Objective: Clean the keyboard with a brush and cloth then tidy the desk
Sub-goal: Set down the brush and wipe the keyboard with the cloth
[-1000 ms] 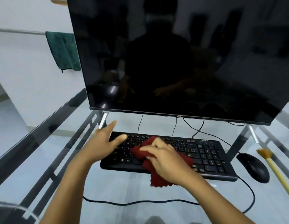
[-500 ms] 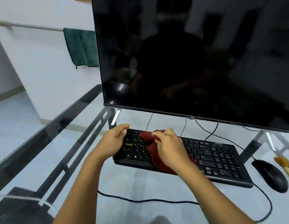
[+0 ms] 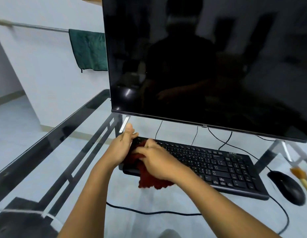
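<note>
Pressing a red cloth (image 3: pixel 145 170) onto the keyboard (image 3: pixel 218 167) — right hand (image 3: pixel 159 162) fingers together, pinching it; left hand (image 3: pixel 122 146) grips the keyboard's left end, thumb raised.

Dark red cloth with a zigzag-cut hem (image 3: pixel 150 179) against a matte black keyboard with small white key legends (image 3: pixel 218 167). Glossy black flat monitor screen (image 3: pixel 200 66), dim grey reflections across it, thin silver feet beneath. Black oval mouse (image 3: pixel 286 188) beside a pale yellow-handled brush with orange-tan bristles (image 3: pixel 299 172). Smoky clear glass worktop on a black metal frame (image 3: pixel 51 140), black cables trailing over it. Deep green towel (image 3: pixel 88 50) on a silver rail (image 3: pixel 37 27), white wall behind.
</note>
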The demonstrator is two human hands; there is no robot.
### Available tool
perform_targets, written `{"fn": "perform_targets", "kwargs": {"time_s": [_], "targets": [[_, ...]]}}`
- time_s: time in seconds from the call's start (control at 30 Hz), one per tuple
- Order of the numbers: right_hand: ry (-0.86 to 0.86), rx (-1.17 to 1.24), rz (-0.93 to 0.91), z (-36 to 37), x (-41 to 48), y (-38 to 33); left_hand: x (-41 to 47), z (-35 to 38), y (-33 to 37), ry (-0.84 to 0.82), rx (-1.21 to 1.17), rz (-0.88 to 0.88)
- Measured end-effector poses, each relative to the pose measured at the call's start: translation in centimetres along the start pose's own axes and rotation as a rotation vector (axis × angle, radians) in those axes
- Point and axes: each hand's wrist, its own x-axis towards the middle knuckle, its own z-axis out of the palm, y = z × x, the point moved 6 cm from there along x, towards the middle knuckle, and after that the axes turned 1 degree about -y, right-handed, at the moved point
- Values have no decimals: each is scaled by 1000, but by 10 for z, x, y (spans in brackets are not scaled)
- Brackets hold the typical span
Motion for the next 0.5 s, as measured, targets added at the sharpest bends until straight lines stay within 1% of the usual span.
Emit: {"fn": "perform_targets", "kwargs": {"time_s": [0.03,0.1,0.13,0.17,0.27,0.3,0.33,0.4,0.43,0.47,0.5], "targets": [[53,-15,72,-9,8,13,-1,1,0,0,-12,2],[195,-97,281,-26,13,42,-1,2,-1,-8,-13,12],[223,-131,341,-29,13,47,-2,3,-3,-12,-11,17],[207,-137,324,-27,12,42,-1,3,-4,-11,-14,23],[30,-23,83,-8,13,14,0,1,-4,14,-26,24],[1,-7,80,-11,16,16,1,1,-3,19,-25,22],[24,-16,130,-16,22,25,0,1,-3,20,-24,23],[118,-79,278,-27,28,41,-2,2,-2,11,-34,26],[148,-102,297,-28,27,40,-2,3,-2,6,-48,28],[146,-97,250,-24,26,30,-2,3,-2,9,-61,28],[105,-74,171,-16,25,18,-1,1,-3,20,-72,28]]}}
